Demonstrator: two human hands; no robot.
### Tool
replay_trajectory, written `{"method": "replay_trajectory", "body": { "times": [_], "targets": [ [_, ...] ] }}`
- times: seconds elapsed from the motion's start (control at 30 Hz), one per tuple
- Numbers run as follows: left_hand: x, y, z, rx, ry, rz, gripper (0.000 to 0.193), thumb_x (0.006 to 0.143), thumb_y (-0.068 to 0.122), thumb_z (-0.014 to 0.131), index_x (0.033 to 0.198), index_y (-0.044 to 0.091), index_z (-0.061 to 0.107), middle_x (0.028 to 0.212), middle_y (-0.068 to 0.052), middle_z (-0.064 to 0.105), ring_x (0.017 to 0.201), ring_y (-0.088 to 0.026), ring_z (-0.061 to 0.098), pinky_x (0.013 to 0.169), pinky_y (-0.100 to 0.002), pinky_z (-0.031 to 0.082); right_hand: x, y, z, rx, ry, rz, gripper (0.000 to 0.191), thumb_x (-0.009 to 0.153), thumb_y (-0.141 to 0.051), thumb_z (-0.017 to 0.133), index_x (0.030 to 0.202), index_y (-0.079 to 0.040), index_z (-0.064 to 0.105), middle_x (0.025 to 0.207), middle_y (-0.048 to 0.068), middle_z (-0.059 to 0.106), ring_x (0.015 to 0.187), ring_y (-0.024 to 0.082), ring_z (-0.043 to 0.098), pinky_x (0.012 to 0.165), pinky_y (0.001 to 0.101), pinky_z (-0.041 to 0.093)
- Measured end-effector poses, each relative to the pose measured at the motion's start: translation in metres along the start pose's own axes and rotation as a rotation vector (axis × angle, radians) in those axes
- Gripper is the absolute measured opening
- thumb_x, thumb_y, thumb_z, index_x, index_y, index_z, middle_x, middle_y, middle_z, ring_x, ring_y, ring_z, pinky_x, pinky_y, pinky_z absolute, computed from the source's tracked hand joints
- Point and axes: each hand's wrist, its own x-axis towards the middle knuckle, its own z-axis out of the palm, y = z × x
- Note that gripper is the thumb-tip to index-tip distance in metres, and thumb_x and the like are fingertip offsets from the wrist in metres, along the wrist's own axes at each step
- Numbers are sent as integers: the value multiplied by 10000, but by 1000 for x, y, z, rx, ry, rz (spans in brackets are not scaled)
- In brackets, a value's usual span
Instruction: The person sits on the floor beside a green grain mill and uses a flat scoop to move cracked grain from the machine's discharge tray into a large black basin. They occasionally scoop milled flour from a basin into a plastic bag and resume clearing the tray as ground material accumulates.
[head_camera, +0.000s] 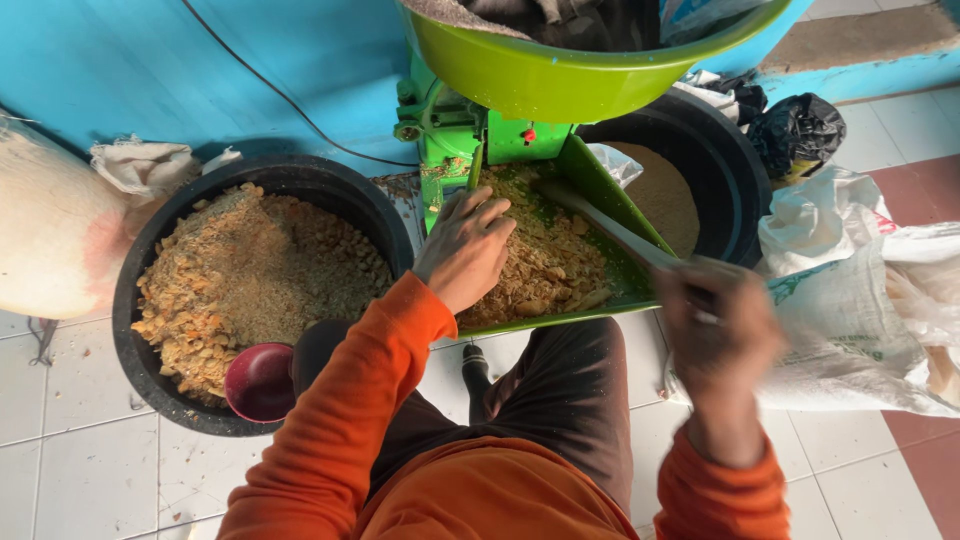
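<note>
Right grip closed round a stick reaching into feed; left hand flat on it.

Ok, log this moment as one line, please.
left hand: pressing feed in green tray | right hand: gripping stick, blurred | black tub: feed, red scoop

**Blue wall, tiled floor**

A bright blue painted wall runs across the top, with a thin black cable trailing down it. The floor is laid with white tiles, grey grout between them; reddish tiles show at the right edge. Even daylight falls without hard shadows. A raised blue step adjoins the wall at upper right.
</note>
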Motion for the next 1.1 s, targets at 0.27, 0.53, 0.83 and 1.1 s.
{"method": "replay_trajectory", "body": {
  "times": [0.27,0.53,0.83,1.1],
  "targets": [
    [-6,0,2,6,-140,111,212,932,108,666,1126,36,713,1244,-102,685,1289,-281,579,1207,-480,364,5,-20,19,-119,60,-123,299,934,-61,875,1043,-36,597,1021,76,723,840,178,720,652,264,582],
    [-6,2,-1,-64,-86,58,309,942,150,630,1210,6,683,1224,-135,703,1255,-341,602,1157,-480,387,14,-41,23,-76,42,-165,281,883,-20,861,984,-32,599,965,109,722,768,162,714,590,262,568],
    [-2,3,-8,-19,-123,81,326,934,158,624,1223,12,670,1197,-125,712,1210,-298,619,1167,-478,356,17,-42,15,-132,156,-157,291,905,0,842,1006,-26,570,976,114,687,793,244,705,684,334,565],
    [-5,0,-8,-45,-99,89,320,916,169,636,1190,5,667,1169,-133,711,1189,-299,633,1147,-485,352,11,-47,38,-118,92,-201,285,860,10,849,973,-42,592,932,97,690,757,199,668,645,313,536]
  ]
}}
